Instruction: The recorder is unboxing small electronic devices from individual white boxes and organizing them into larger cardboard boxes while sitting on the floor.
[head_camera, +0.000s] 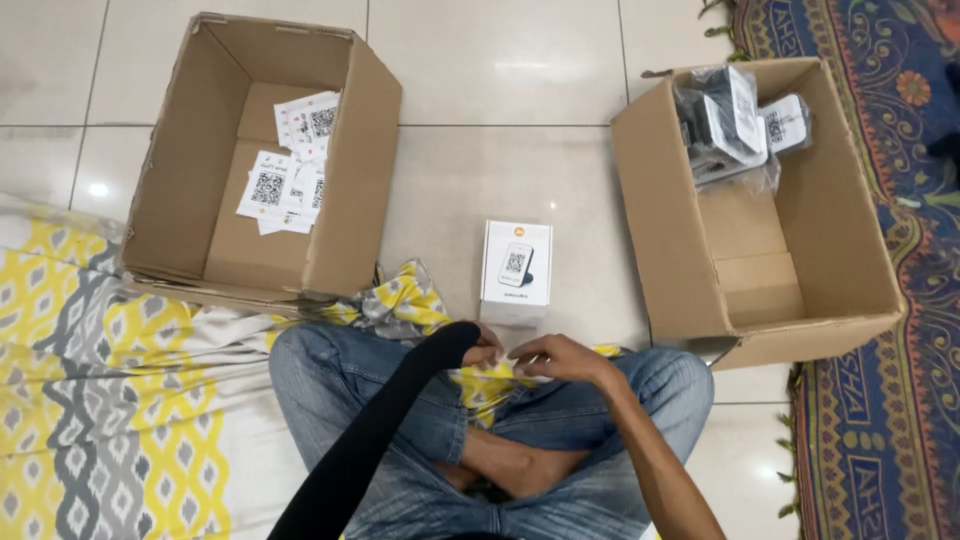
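**A:** Start close. What are your hands doing?

**B:** You sit cross-legged on the tiles, and both hands meet over your lap. Your left hand (483, 352), black sleeve down to the wrist, has its fingers curled in; your right hand (565, 358) is pressed up to it from the other side. Together they pinch something small and white (513, 368), a slip or wrapper by the look of it. Most of it is hidden, so I can't tell what it is.

**A:** Why hold it there?

**B:** Likely because your knees give you a steady spot, right under your eyes.

**A:** And the small box?

**B:** The white box (516, 272) stands upright on the floor just beyond your hands, touching neither, printed face towards you. It seems parked within easy reach.

**A:** The cloth?

**B:** A yellow and grey sheet (110, 400) spreads to your left and runs under your legs, probably as a seat against the hard floor.

**A:** Farther out?

**B:** Two open cartons flank you. The left carton (345, 190) holds loose white leaflets (290, 170) lying flat on its bottom. The right carton (660, 230) holds bagged items (735, 120) heaped at its far end, its near half bare. Kept apart like that, paper and bagged goods look sorted by kind. A patterned rug (880, 430) lies beyond the right carton.
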